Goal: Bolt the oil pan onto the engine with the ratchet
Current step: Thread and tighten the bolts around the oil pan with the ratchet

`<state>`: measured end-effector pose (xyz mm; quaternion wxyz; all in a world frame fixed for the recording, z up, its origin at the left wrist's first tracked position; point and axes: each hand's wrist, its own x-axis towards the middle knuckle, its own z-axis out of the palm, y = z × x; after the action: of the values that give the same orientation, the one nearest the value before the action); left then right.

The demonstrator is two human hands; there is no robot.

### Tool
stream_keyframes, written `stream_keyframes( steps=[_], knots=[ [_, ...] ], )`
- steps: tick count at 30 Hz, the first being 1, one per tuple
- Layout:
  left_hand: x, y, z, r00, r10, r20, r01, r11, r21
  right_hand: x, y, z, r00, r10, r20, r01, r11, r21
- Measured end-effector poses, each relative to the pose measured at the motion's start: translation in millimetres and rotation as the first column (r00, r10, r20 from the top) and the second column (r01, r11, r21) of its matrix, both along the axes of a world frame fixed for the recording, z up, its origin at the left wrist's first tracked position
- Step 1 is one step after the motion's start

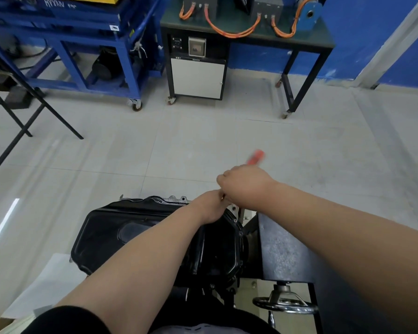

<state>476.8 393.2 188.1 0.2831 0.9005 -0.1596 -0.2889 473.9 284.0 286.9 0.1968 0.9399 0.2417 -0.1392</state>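
Ratchet (255,157) at oil pan (140,227); half-legible cart lettering (54,3)

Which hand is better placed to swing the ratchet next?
Right: the right hand grips the ratchet by its red handle; the left hand sits low at the oil pan rim.

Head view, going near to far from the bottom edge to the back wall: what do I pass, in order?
Handwheel → oil pan → left hand → right hand → ratchet → floor → white cabinet → orange cables on the table.
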Motion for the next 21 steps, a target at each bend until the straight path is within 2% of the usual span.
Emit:
stream_keyframes(
  steps=[3,4,5,7,8,9,11,12,13,14,16,17,19,21],
  knots=[
    [-0.1,-4.5,1.3,0.999,0.018,-0.038,-0.018,1.0,0.007,-7.7,9.4,-9.7,0.966,-0.253,-0.044,0.256,0.965,0.054],
    [-0.9,-3.1,1.2,0.998,0.028,-0.053,-0.028,1.0,-0.004,-7.5,11.9,-11.8,0.972,-0.229,-0.047,0.231,0.973,0.03],
    [-1.4,-1.1,-0.8,0.999,0.025,-0.041,-0.025,1.0,-0.018,-7.4,11.4,-11.6,0.991,-0.135,-0.022,0.136,0.99,0.033],
    [-1.3,2.6,0.1,1.0,0.013,-0.023,-0.013,1.0,0.004,-0.5,0.9,-8.2,0.991,0.127,0.046,-0.129,0.99,0.057],
    [-0.2,3.0,2.0,1.0,0.022,-0.012,-0.022,1.0,0.006,3.4,-3.3,-5.3,0.987,0.141,0.082,-0.143,0.989,0.025],
    [1.5,1.9,4.3,0.999,0.043,-0.006,-0.043,0.999,-0.009,2.8,-3.6,-3.9,0.996,0.032,0.086,-0.036,0.999,0.041],
    [2.5,-1.2,8.9,0.999,0.03,-0.044,-0.03,1.0,-0.003,-2.7,2.8,-12.0,0.974,-0.225,-0.012,0.224,0.968,0.113],
    [1.9,-1.7,9.4,0.997,0.025,-0.076,-0.025,1.0,-0.007,-6.4,8.2,-15.4,0.964,-0.259,-0.063,0.264,0.96,0.088],
    [-0.3,-0.7,10.2,0.996,0.022,-0.085,-0.024,0.999,-0.027,-10.2,10.5,-17.9,0.978,-0.195,-0.081,0.2,0.978,0.061],
    [-0.7,0.9,8.3,0.996,0.006,-0.085,-0.008,1.0,-0.016,-10.7,7.0,-17.9,0.997,-0.056,-0.05,0.06,0.995,0.082],
    [-2.0,5.4,4.4,0.997,0.002,-0.073,-0.003,1.0,-0.011,-1.2,-7.6,-11.8,0.966,0.258,-0.007,-0.257,0.963,0.081],
    [-2.9,6.8,5.6,0.999,-0.01,-0.042,0.009,1.0,-0.006,3.8,-14.1,-6.3,0.956,0.293,-0.01,-0.291,0.954,0.072],
    [-2.8,6.8,7.2,0.999,-0.022,-0.041,0.022,1.0,-0.006,-0.2,-15.0,-2.7,0.986,0.169,-0.014,-0.167,0.982,0.088],
    [-1.6,5.7,9.1,0.997,-0.063,-0.05,0.064,0.998,0.024,-9.2,-5.3,-6.2,0.997,-0.073,-0.037,0.076,0.991,0.111]
  ],
)
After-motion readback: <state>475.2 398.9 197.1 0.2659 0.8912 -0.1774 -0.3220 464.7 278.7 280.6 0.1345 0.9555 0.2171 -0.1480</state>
